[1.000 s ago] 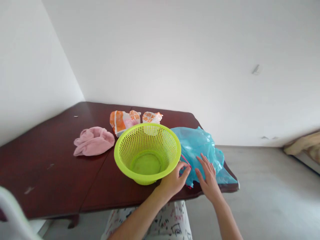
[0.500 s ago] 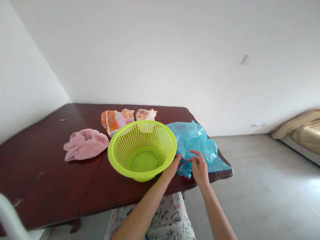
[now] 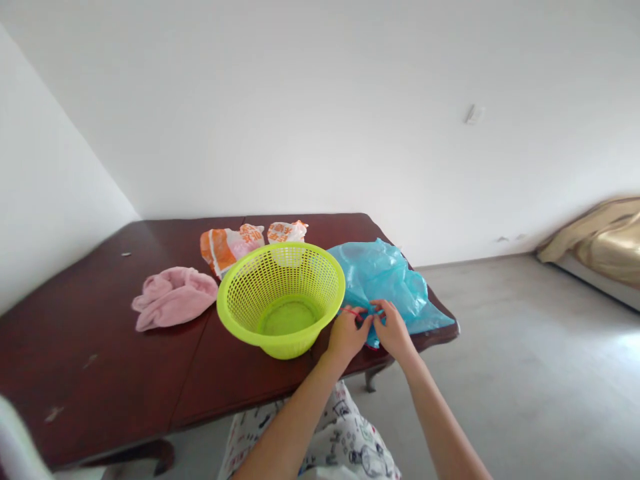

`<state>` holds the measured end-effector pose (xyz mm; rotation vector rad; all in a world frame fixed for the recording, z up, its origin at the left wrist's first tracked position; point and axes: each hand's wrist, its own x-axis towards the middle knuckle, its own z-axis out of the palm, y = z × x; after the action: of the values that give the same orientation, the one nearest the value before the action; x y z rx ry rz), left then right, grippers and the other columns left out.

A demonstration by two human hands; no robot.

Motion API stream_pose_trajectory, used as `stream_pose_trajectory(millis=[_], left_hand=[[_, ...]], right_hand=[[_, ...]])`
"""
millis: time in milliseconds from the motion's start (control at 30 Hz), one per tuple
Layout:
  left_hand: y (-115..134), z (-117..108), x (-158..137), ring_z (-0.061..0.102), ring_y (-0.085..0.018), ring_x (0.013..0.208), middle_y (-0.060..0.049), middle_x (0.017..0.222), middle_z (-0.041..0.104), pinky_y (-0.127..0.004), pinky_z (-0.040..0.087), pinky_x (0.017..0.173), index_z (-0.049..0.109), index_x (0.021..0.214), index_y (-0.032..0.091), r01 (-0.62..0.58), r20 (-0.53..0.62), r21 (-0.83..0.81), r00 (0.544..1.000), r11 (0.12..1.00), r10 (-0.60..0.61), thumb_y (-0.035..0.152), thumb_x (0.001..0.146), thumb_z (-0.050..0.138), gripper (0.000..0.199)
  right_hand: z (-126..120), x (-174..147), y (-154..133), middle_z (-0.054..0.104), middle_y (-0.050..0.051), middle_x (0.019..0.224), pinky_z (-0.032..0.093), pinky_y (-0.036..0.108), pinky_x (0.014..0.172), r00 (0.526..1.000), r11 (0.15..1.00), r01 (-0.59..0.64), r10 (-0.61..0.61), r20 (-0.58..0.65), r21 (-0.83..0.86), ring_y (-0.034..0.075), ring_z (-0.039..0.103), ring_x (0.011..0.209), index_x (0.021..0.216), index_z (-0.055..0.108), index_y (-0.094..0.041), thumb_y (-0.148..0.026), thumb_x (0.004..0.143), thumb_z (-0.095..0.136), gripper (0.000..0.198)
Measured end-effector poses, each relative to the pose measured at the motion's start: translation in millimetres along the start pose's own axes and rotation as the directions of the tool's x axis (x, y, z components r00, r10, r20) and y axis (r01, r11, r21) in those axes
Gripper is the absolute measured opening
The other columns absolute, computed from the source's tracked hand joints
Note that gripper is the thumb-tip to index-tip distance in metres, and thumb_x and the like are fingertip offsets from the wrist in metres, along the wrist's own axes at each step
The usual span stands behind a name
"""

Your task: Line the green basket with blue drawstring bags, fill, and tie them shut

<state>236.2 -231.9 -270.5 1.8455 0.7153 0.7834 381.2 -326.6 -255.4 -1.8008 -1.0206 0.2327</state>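
Centrally, at the near right corner of the dark wooden table (image 3: 100,373), the blue plastic bag (image 3: 387,277) was shown lying crumpled, just beside the lime-green perforated basket (image 3: 281,297). The left hand (image 3: 347,333) and the right hand (image 3: 391,330) were held close together at the bag's near edge, fingers curled and pinched on the thin film, where a red drawstring or trim (image 3: 353,311) was visible between them. Both hands were therefore closed on the bag, not spread flat.

The bag was judged to be very light, limp and somewhat slippery; it would be expected to collapse and rustle under any grip, and to be best taken at its rim or by the red string, where the film is gathered.

Farther back, a pink cloth (image 3: 173,297) lay in a loose heap, well apart from the hands. Two orange-and-white printed packets (image 3: 230,245) lay behind the basket; orange characters were printed on them, but they were too small to be read. No brand or label could be made out on the bag or the basket.
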Motion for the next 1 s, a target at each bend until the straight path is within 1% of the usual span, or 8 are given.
stream_pose_trajectory(millis=[200,367,467,600,733,833,900,1000], left_hand=[[0.2,-6.7,-5.0,0.071,-0.028,0.111,-0.009,0.111,0.075,-0.043,0.053,0.106,0.081,0.103,0.021,-0.103,0.026,0.006,0.994,0.995,0.103,0.031,0.116,0.062,0.025],[-3.2,-9.4,-9.8,0.071,-0.027,0.116,-0.009,0.119,0.075,-0.043,0.054,0.109,0.071,0.119,0.022,-0.061,-0.132,-0.05,0.99,0.997,0.054,0.044,0.12,0.057,0.025],[-3.9,-6.9,-12.6,0.073,-0.027,0.114,-0.01,0.126,0.077,-0.041,0.056,0.103,0.068,0.131,0.023,0.001,-0.134,-0.067,0.991,0.998,-0.01,0.054,0.116,0.067,0.035],[-1.2,-5.9,-14.1,0.075,-0.029,0.107,-0.01,0.118,0.082,-0.041,0.057,0.099,0.075,0.133,0.024,0.035,-0.058,-0.09,0.997,0.995,-0.04,0.062,0.11,0.075,0.044],[1.1,-8.6,-14.3,0.075,-0.03,0.103,-0.007,0.11,0.086,-0.039,0.055,0.094,0.085,0.113,0.025,0.053,0.053,-0.136,0.997,0.989,-0.046,0.066,0.109,0.074,0.042],[3.4,-9.6,-16.5,0.069,-0.026,0.094,-0.004,0.095,0.081,-0.035,0.051,0.088,0.082,0.096,0.023,0.057,0.099,-0.217,0.994,0.974,-0.036,0.063,0.11,0.074,0.043],[6.1,-10.1,-18.9,0.065,-0.024,0.092,-0.003,0.091,0.075,-0.034,0.05,0.087,0.076,0.093,0.023,0.037,0.039,-0.283,0.999,0.958,-0.027,0.062,0.111,0.074,0.043],[10.7,-12.7,-21.9,0.064,-0.025,0.093,-0.003,0.09,0.068,-0.035,0.052,0.092,0.068,0.093,0.025,0.029,-0.144,-0.419,0.985,0.907,-0.098,0.067,0.108,0.079,0.045]], right_hand=[[-3.8,-8.7,1.7,0.069,0.005,0.086,0.047,0.04,0.09,1.0,0.999,0.003,-0.005,-0.03,-0.052,0.027,0.062,0.091,0.086,0.078,-0.024,-0.033,0.088,0.074,0.01],[-7.4,-7.1,-10.3,0.068,0.002,0.089,0.052,0.036,0.079,0.992,0.988,0.029,-0.01,-0.127,0.15,0.023,0.061,0.08,0.099,0.068,-0.025,-0.055,0.106,0.063,0.031],[-13.4,-4.3,-24.9,0.066,0.002,0.093,0.052,0.034,0.078,0.982,0.969,0.072,-0.027,-0.188,0.235,0.022,0.062,0.084,0.104,0.065,-0.026,-0.055,0.111,0.061,0.03],[-20.7,-1.9,-40.6,0.07,0.007,0.108,0.054,0.037,0.091,0.969,0.939,0.223,-0.183,-0.167,0.264,0.026,0.066,0.106,0.096,0.067,-0.025,-0.045,0.111,0.067,0.025],[-22.9,-3.9,-39.8,0.073,0.008,0.111,0.055,0.041,0.101,0.961,0.94,0.268,-0.247,-0.12,0.209,0.029,0.069,0.115,0.091,0.067,-0.025,-0.041,0.114,0.065,0.028],[-22.9,-5.1,-28.6,0.078,0.011,0.123,0.056,0.046,0.109,0.964,0.953,0.259,-0.245,-0.104,0.159,0.032,0.072,0.122,0.092,0.068,-0.026,-0.045,0.117,0.061,0.032],[-21.6,-4.2,-15.1,0.079,0.014,0.138,0.056,0.052,0.116,0.974,0.971,0.223,-0.217,-0.071,0.087,0.035,0.072,0.132,0.102,0.073,-0.027,-0.05,0.12,0.057,0.033],[-15.6,-0.5,16.2,0.074,0.018,0.159,0.052,0.063,0.129,0.989,0.985,0.148,-0.15,-0.015,-0.087,0.04,0.068,0.15,0.125,0.079,-0.027,-0.057,0.12,0.054,0.039]])
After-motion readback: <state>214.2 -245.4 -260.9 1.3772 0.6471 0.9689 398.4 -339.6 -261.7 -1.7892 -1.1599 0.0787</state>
